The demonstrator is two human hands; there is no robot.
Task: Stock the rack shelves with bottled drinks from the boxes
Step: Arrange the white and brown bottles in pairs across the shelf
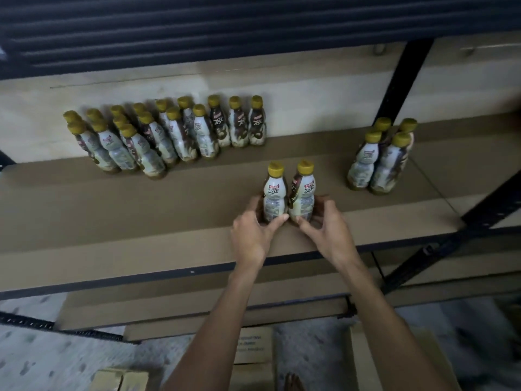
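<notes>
Two yellow-capped drink bottles stand upright side by side near the front of the brown shelf board (141, 221). My left hand (251, 235) curls round the base of the left bottle (274, 193). My right hand (328, 230) curls round the base of the right bottle (303, 190). Several identical bottles (169, 134) stand in two rows at the back left of the shelf. A small cluster of bottles (380, 156) stands at the right end.
A black rack upright (406, 80) rises at the right. Below the shelf lies a lower brown board (197, 309). Cardboard boxes (253, 351) sit on the speckled floor, one more at the bottom left (121, 379). A dark shutter (197, 26) is behind.
</notes>
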